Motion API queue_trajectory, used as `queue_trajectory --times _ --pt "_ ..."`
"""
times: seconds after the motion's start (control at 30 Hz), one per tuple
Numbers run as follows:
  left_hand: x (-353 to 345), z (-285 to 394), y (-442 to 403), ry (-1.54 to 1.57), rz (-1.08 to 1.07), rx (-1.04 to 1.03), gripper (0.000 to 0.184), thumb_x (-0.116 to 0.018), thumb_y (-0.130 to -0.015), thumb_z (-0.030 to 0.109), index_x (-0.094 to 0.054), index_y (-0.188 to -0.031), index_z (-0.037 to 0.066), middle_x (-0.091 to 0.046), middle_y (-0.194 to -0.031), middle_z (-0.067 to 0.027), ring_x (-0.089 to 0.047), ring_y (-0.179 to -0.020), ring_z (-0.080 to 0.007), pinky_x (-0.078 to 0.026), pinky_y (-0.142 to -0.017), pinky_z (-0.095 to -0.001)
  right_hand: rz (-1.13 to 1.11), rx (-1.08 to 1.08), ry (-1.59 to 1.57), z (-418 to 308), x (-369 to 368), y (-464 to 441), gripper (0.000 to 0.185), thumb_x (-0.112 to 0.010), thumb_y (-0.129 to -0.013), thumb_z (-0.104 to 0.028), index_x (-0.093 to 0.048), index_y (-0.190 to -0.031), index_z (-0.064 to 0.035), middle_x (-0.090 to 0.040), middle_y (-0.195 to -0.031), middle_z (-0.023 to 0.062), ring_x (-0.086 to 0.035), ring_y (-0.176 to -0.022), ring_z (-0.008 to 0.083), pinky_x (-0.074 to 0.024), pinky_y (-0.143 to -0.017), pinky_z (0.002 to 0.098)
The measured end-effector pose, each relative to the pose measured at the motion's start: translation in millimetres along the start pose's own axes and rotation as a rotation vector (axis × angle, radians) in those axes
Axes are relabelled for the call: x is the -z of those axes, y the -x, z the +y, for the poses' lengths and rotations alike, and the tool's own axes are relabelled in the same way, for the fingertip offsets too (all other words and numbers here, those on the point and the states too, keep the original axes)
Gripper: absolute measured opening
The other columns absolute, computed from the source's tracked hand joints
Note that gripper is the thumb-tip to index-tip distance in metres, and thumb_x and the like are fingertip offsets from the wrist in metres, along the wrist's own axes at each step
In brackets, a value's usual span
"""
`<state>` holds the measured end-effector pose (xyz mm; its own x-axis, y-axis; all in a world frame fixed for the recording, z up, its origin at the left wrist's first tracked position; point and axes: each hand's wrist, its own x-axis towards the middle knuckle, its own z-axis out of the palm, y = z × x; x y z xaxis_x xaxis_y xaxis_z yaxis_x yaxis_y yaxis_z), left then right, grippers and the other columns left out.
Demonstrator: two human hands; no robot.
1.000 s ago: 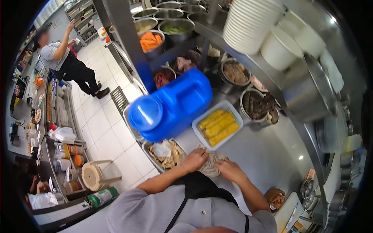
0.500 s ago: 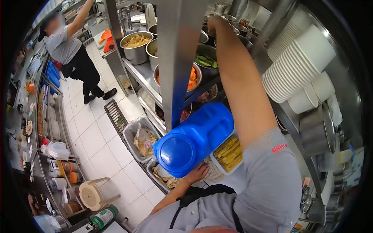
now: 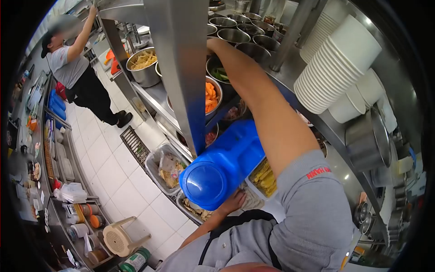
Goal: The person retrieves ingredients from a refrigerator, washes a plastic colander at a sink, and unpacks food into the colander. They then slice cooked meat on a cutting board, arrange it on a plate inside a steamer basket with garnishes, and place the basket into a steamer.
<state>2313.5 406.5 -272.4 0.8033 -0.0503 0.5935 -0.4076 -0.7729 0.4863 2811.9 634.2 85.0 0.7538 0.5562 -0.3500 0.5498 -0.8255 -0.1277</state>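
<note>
My right arm reaches over the steel counter to the metal pots (image 3: 234, 36). Only the edge of my right hand (image 3: 212, 44) shows beside the upright steel post (image 3: 179, 68); its fingers are hidden. A large blue plastic jug (image 3: 206, 183) with a round end lies on its side between my arms. Against the jug's lower side rests my left hand (image 3: 233, 201), its fingers partly visible and laid out flat, with no grip on anything that I can see. Close by are a tub of yellow food strips (image 3: 264, 178) and a pale bagged item (image 3: 252, 199).
Pots of orange pieces (image 3: 211, 97), green leaves (image 3: 219, 75) and pale shreds (image 3: 144, 60) line the counter. Stacked white tubs (image 3: 337, 63) stand at right. On the floor side are lined bins (image 3: 156, 158) and a stool (image 3: 118, 239). Another person (image 3: 72, 63) stands at upper left.
My view has shifted, and my right hand has moved left toward the post. My left hand and the jug stay nearly in place. The other person has changed posture slightly.
</note>
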Motion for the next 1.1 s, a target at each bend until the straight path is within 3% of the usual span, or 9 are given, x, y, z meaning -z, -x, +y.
queue_trajectory --times 0.27,0.47,0.6,0.7,0.73,0.83,0.93,1.0,1.1 --pt "9.6 12.7 -15.0 0.008 0.079 0.044 0.012 -0.069 -0.083 0.020 -0.063 -0.085 0.010 -0.059 -0.087 -0.0069 -0.061 -0.082 -0.0276 -0.049 -0.070 -0.0378 0.078 0.155 0.103 16.5 -15.4 -13.9 0.033 -0.062 -0.071 -0.018 -0.073 -0.101 -0.0095 -0.069 -0.108 0.0134 -0.066 -0.097 0.0250 -0.0511 -0.082 0.0423" --pt "9.7 12.1 -9.8 -0.013 0.017 0.077 0.012 -0.070 -0.082 0.020 -0.063 -0.086 0.011 -0.059 -0.085 -0.0059 -0.060 -0.080 -0.0262 -0.048 -0.069 -0.0380 0.115 0.020 -0.033 1.2 -12.7 51.6 0.044 -0.062 -0.076 -0.028 -0.068 -0.118 -0.0143 -0.063 -0.125 0.0132 -0.060 -0.114 0.0268 -0.0462 -0.092 0.0438" --pt "10.0 13.2 -11.8 -0.008 0.058 0.065 0.012 -0.070 -0.081 0.020 -0.064 -0.086 0.011 -0.058 -0.085 -0.0057 -0.060 -0.079 -0.0263 -0.048 -0.069 -0.0382 0.101 0.174 0.240 11.5 -12.0 14.3 0.046 -0.062 -0.077 -0.013 -0.065 -0.123 -0.0136 -0.058 -0.132 0.0160 -0.059 -0.117 0.0292 -0.0489 -0.094 0.0419" --pt "7.2 12.4 -8.7 0.008 0.031 0.074 0.012 -0.070 -0.081 0.020 -0.064 -0.086 0.011 -0.059 -0.085 -0.0060 -0.060 -0.078 -0.0266 -0.048 -0.068 -0.0379 0.174 0.214 0.192 5.3 15.7 62.8 0.028 -0.071 -0.078 -0.019 -0.072 -0.102 -0.0046 -0.072 -0.097 0.0143 -0.070 -0.089 0.0284 -0.0563 -0.073 0.0395" --pt "7.3 13.2 -8.3 -0.009 0.030 0.087 0.012 -0.070 -0.081 0.020 -0.064 -0.086 0.011 -0.059 -0.086 -0.0063 -0.060 -0.078 -0.0270 -0.048 -0.069 -0.0379 0.256 0.204 -0.112 7.9 18.1 76.8 0.020 -0.071 -0.076 -0.018 -0.073 -0.088 -0.0013 -0.073 -0.083 0.0127 -0.071 -0.073 0.0281 -0.0563 -0.065 0.0411" --pt "5.8 15.7 -7.7 0.000 0.018 0.093 0.011 -0.070 -0.082 0.019 -0.063 -0.087 0.011 -0.061 -0.087 -0.0069 -0.061 -0.079 -0.0278 -0.049 -0.070 -0.0380 0.509 0.415 0.159 11.2 47.0 107.6 0.024 -0.066 -0.078 -0.032 -0.073 -0.075 -0.0090 -0.070 -0.064 0.0043 -0.065 -0.053 0.0159 -0.0537 -0.055 0.0344" --pt "0.7 11.9 -7.4 0.019 0.017 0.080 0.011 -0.069 -0.083 0.019 -0.064 -0.088 0.011 -0.062 -0.089 -0.0077 -0.061 -0.081 -0.0290 -0.050 -0.072 -0.0380 0.670 0.454 -0.180 24.0 40.9 170.5 0.020 -0.070 -0.079 -0.023 -0.071 -0.078 -0.0029 -0.070 -0.068 0.0071 -0.064 -0.052 0.0143 -0.0548 -0.053 0.0318" --pt "-2.7 9.4 -3.9 -0.024 0.029 0.067 0.011 -0.068 -0.084 0.019 -0.063 -0.089 0.010 -0.061 -0.089 -0.0092 -0.061 -0.082 -0.0309 -0.049 -0.073 -0.0393 0.681 0.603 -0.816 36.9 19.4 247.1 0.019 -0.068 -0.082 -0.019 -0.073 -0.075 -0.0021 -0.070 -0.064 0.0053 -0.069 -0.058 0.0157 -0.0547 -0.055 0.0311" --pt "-11.5 -1.2 9.3 -0.036 -0.017 0.089 0.012 -0.067 -0.085 0.018 -0.062 -0.088 0.008 -0.058 -0.085 -0.0129 -0.057 -0.079 -0.0345 -0.046 -0.070 -0.0430 0.535 0.674 -1.238 75.2 -44.7 370.8 0.015 -0.068 -0.085 -0.009 -0.066 -0.083 0.0059 -0.066 -0.067 0.0108 -0.064 -0.054 0.0147 -0.0550 -0.050 0.0259"
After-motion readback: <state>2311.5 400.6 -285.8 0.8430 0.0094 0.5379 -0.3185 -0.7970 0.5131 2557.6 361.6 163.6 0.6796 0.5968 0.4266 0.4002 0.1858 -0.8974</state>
